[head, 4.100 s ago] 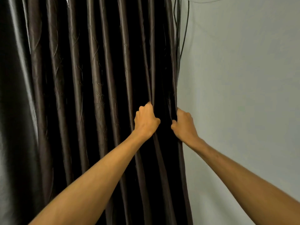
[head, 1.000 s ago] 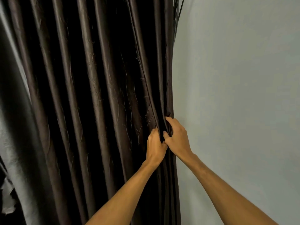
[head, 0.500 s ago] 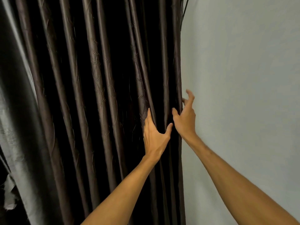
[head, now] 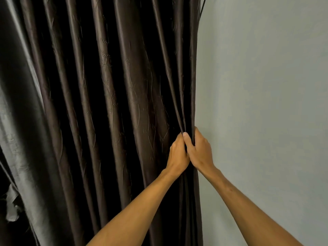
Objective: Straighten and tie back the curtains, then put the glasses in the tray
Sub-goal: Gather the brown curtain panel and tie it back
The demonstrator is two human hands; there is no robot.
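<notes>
Though gathered at four o'clock, the dark brown pleated satin curtain is not yet tied.
Head view: left hand and right hand touch, each grip pinching edge folds; slippery pleats could slide free, or a hard tug strain its hanging.

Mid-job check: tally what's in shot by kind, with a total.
Dark curtain: 1
Grey drape, at the left edge: 1
Hands: 2, left hand and right hand, both gripping the dark curtain's right edge
Wall: 1
Total: 5
</notes>
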